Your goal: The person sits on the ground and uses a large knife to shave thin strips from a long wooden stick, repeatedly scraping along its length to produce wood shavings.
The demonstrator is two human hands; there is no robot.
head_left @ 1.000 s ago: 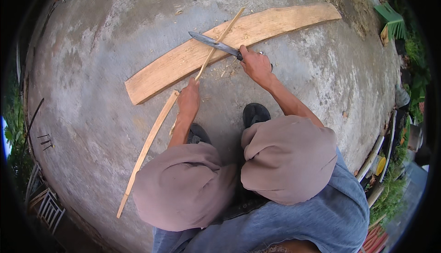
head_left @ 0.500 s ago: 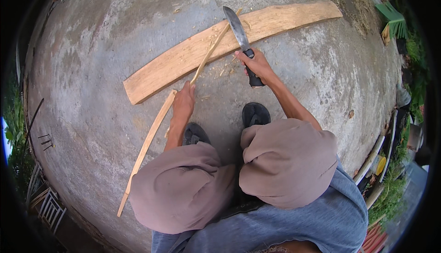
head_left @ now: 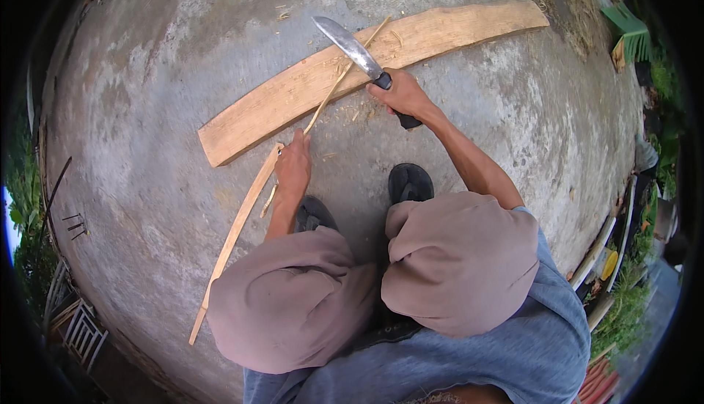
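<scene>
My left hand (head_left: 295,163) is closed around a thin wooden stick (head_left: 328,97), whose far part slants up and right over a thick, curved plank (head_left: 257,114) lying on the ground. The stick's short near end shows below the hand. My right hand (head_left: 403,94) grips the black handle of a machete (head_left: 343,40). Its broad steel blade points up and left and crosses the stick above the plank; whether they touch I cannot tell. A flatter wooden strip (head_left: 238,235) runs from beside my left hand down to the lower left, its upper end partly hidden by the hand.
Wood shavings (head_left: 355,116) are scattered on the plank and the stained concrete floor (head_left: 147,147). My sandalled feet (head_left: 411,182) are just short of the plank. A green palm leaf (head_left: 629,31), pipes (head_left: 592,252) and plants edge the right side; a white slatted rack (head_left: 84,336) is at lower left.
The machete has swung to the left, its blade now lying across the stick. My right hand has shifted slightly up and left. My left hand is almost unmoved.
</scene>
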